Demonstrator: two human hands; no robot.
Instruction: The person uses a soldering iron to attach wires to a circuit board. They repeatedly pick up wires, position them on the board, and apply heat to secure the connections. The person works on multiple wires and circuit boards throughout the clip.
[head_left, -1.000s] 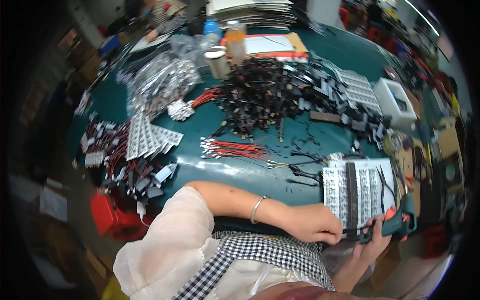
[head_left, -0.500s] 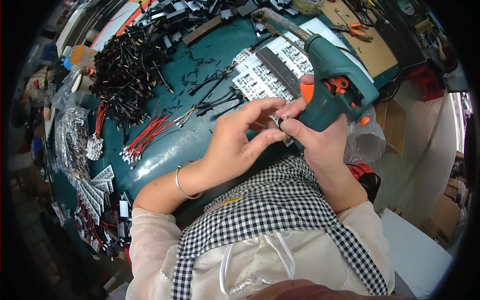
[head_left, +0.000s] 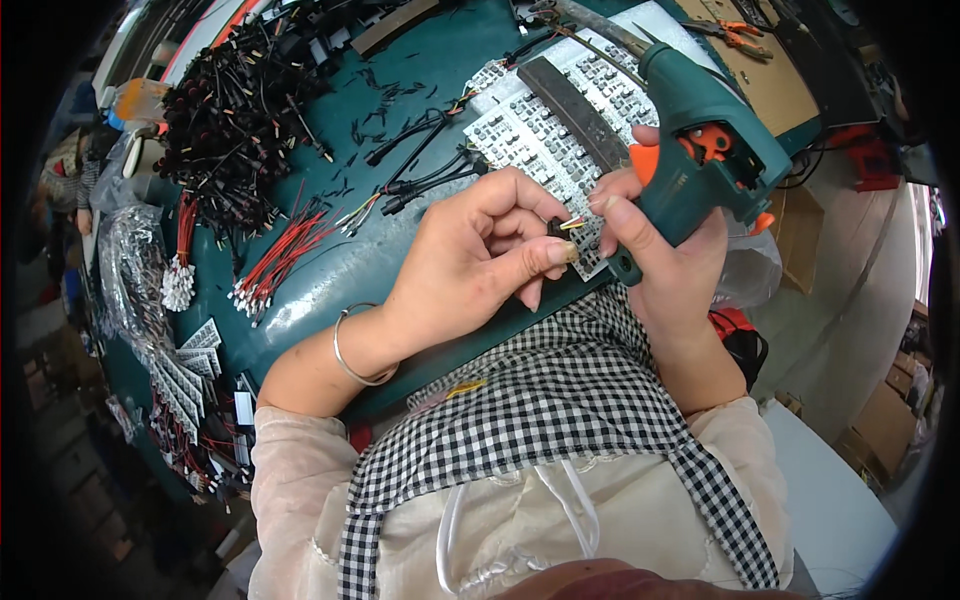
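Observation:
My left hand [head_left: 480, 255] pinches the end of a dark cable between thumb and forefinger. From this cable, short thin yellow and white wires [head_left: 572, 224] stick out toward my right hand. My right hand [head_left: 672, 255] holds a green pistol-shaped soldering gun [head_left: 668, 125] with an orange trigger, its handle lying in the palm and its metal barrel pointing away to the far left. The thumb and fingertips of that hand are close to the wire ends; whether they touch them I cannot tell. Beneath both hands lie white circuit board panels [head_left: 515, 137] with a dark bar [head_left: 570, 112] across them.
A heap of black cables [head_left: 230, 130] lies at the far left, beside red wires with white connectors [head_left: 270, 270]. Several black cables [head_left: 425, 180] rest left of the panels. Orange-handled pliers [head_left: 735, 38] lie on a brown board at the far right. Bagged parts [head_left: 135, 270] hang by the left edge.
My fingertips have moved apart, and the thin wire ends now show between my hands. The soldering gun has shifted a little right and nearer. The whole view has also shifted slightly.

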